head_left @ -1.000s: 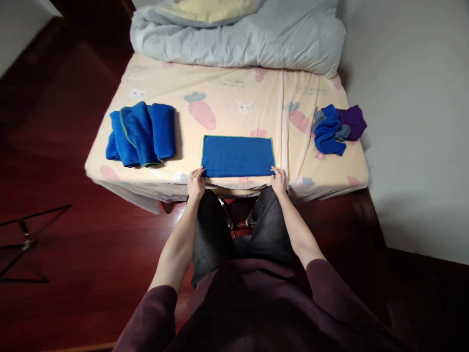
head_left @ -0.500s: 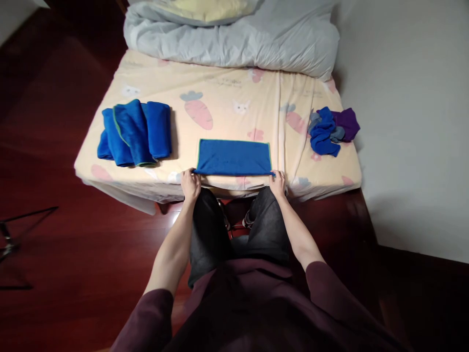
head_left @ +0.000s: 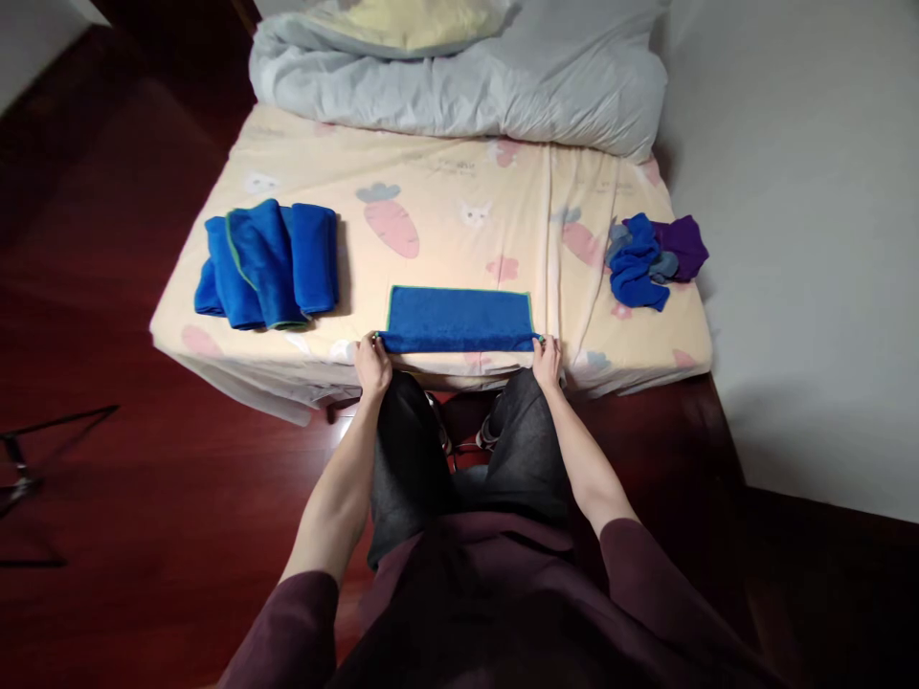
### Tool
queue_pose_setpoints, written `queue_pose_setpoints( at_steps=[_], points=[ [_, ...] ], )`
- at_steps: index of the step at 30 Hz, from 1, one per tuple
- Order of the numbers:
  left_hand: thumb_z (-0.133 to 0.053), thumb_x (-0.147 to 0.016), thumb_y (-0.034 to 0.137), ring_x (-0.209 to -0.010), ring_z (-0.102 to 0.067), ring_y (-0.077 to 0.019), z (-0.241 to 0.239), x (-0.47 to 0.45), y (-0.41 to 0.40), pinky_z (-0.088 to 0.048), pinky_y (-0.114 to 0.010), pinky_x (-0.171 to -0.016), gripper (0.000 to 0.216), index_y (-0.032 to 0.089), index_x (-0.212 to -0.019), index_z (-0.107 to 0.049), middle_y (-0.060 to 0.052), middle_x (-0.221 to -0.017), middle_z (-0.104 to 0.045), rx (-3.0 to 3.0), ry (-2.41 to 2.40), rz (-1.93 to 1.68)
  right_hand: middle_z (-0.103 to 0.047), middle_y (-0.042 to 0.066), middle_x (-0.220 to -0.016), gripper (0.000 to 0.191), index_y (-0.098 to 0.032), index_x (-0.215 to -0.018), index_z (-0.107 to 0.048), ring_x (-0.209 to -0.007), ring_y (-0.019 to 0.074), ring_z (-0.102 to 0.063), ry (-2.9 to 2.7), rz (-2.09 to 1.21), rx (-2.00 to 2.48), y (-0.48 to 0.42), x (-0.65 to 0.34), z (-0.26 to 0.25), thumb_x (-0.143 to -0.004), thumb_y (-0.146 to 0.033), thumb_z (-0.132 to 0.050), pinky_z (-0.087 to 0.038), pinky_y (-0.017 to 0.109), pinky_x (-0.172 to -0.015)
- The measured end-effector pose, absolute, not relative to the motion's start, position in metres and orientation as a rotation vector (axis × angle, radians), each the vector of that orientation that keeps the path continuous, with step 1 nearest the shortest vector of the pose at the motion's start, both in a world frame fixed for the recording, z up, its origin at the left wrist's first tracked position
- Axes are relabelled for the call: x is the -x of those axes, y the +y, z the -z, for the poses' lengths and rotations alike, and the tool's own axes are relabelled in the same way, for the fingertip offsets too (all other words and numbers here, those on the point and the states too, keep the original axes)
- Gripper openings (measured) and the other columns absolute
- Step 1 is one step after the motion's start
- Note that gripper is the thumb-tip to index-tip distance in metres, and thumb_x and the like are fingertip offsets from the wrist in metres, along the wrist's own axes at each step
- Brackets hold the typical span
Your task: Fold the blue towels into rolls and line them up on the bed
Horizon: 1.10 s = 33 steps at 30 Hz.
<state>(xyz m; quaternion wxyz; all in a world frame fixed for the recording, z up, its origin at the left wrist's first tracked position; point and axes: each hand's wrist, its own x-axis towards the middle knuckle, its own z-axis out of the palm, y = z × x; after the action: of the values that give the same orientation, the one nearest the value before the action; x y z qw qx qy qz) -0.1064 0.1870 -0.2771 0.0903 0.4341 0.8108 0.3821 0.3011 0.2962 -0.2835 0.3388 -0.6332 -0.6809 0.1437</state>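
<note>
A blue towel [head_left: 459, 316] with green edging lies flat near the front edge of the bed, its near side turned over into a narrow band. At the left end of that band, my left hand [head_left: 372, 364] pinches the towel's corner. My right hand [head_left: 548, 362] grips the opposite end in the same way. Between the hands the folded edge runs straight and level. To the left rests a pile of rolled blue towels [head_left: 269, 263], some with green trim. Both sets of fingertips are partly hidden by the cloth.
The bed [head_left: 431, 220] has a cream sheet with carrot prints. Crumpled blue, grey and purple cloths [head_left: 646, 258] lie at its right. A grey quilt [head_left: 459, 91] spans the back, and a wall [head_left: 796, 239] stands on the right. Black stand legs [head_left: 25, 483] show at lower left.
The towel's near edge has been turned over toward the far side, so a wider band shows and less flat cloth lies behind it. Both hands keep their hold; the view shifts slightly.
</note>
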Motion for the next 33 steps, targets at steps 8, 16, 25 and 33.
queue_pose_setpoints(
  at_steps=[8, 16, 25, 33],
  points=[
    [-0.041, -0.106, 0.033, -0.123, -0.055, -0.0314, 0.2800, 0.1081, 0.1883, -0.041, -0.049, -0.114, 0.032, 0.019, -0.122, -0.064, -0.018, -0.120, -0.067, -1.267, 2.401, -1.101, -0.070, 0.013, -0.099, 0.030, -0.021, -0.102, -0.066, -0.105, 0.0290, -0.063, -1.782, -0.405, 1.632, 0.2988, -0.3014, 0.2831, -0.105, -0.044, -0.047, -0.050, 0.043, -0.101],
    [-0.043, -0.106, 0.033, -0.120, -0.056, -0.0322, 0.2804, 0.1070, 0.1898, -0.043, -0.048, -0.110, 0.033, 0.017, -0.125, -0.064, -0.016, -0.110, -0.069, -1.256, 2.464, -1.058, -0.072, 0.012, -0.099, 0.031, -0.021, -0.099, -0.067, -0.100, 0.0275, -0.065, -1.789, -0.344, 1.656, 0.3019, -0.3000, 0.2895, -0.106, -0.042, -0.046, -0.052, 0.041, -0.098],
    [-0.047, -0.105, 0.034, -0.117, -0.057, -0.0325, 0.2785, 0.1088, 0.1896, -0.043, -0.047, -0.107, 0.030, 0.018, -0.126, -0.062, -0.014, -0.100, -0.068, -1.250, 2.480, -1.027, -0.073, 0.011, -0.095, 0.023, -0.020, -0.106, -0.068, -0.096, 0.0273, -0.068, -1.715, -0.383, 1.702, 0.3036, -0.2995, 0.2917, -0.101, -0.038, -0.054, -0.053, 0.039, -0.094],
    [-0.050, -0.104, 0.035, -0.113, -0.059, -0.0323, 0.2793, 0.1099, 0.1899, -0.046, -0.047, -0.105, 0.030, 0.017, -0.126, -0.060, -0.014, -0.100, -0.068, -1.259, 2.477, -1.018, -0.071, 0.012, -0.103, 0.020, -0.020, -0.111, -0.067, -0.100, 0.0256, -0.067, -1.713, -0.344, 1.622, 0.3002, -0.2995, 0.2884, -0.099, -0.030, -0.054, -0.055, 0.039, -0.095]
  ],
)
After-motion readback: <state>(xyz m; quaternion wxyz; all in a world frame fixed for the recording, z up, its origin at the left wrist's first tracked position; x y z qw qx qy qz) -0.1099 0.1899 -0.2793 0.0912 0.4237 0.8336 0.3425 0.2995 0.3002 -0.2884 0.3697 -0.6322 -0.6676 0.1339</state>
